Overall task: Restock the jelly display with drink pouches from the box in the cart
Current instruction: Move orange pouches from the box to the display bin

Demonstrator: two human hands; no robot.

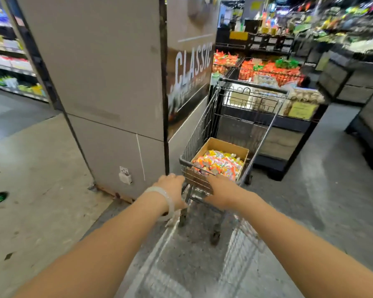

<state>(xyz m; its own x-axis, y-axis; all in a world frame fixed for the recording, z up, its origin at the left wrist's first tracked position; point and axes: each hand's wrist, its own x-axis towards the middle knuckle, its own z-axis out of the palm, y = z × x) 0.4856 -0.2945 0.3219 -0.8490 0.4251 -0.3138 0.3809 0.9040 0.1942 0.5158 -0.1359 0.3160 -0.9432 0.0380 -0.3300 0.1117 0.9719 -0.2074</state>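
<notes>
A: What are the hands doing?

B: Both are at the near end of the grey wire shopping cart [235, 130]. The left hand [172, 186], with a pale bangle [166, 201] on its wrist, curls over the dark handle bar [184, 163]. The right hand [219, 193] lies against the wire end just beside it; whether those fingers are hooked through I cannot tell

A: And the stock?

B: Just beyond the knuckles, inside the basket: an open brown cardboard box [221, 147] full of bright orange, yellow and white drink pouches [219, 165]

A: So which step is this?

B: Bringing the cart over, I'd judge; no pouch is lifted yet. Further ahead, past the cart's far end, stands a dark display stand [271, 127] heaped with orange and green packets, likely the jelly display. A grey pillar [99, 82] rises to the left

A: Next?

B: Probably parking the cart alongside, freeing a hand, then reaching forward into the box
</notes>
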